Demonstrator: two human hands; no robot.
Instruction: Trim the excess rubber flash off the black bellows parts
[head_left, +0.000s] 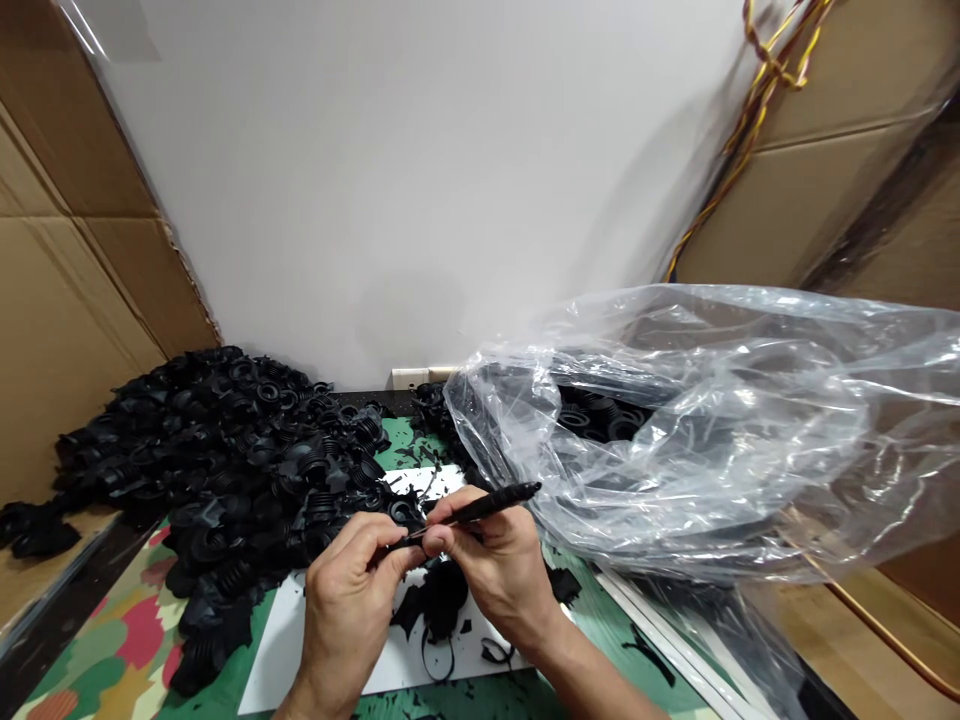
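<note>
My right hand (495,575) grips a slim black pen-shaped cutting tool (491,506) whose tip points toward my left hand (349,610). The left fingers pinch a small black rubber piece (401,545), partly hidden by my fingers. A large heap of black rubber bellows boots (240,480) lies to the left and reaches close to my hands. Below my hands, a round black rubber part (444,598) and thin trimmed strips (435,655) rest on a white sheet (274,650).
A clear plastic bag (712,430) holding more black rubber parts bulges at the right. A green patterned mat (127,640) lies under the sheet. Cardboard panels (67,300) line both sides, a white wall stands behind, and yellow-brown cords (757,120) hang at upper right.
</note>
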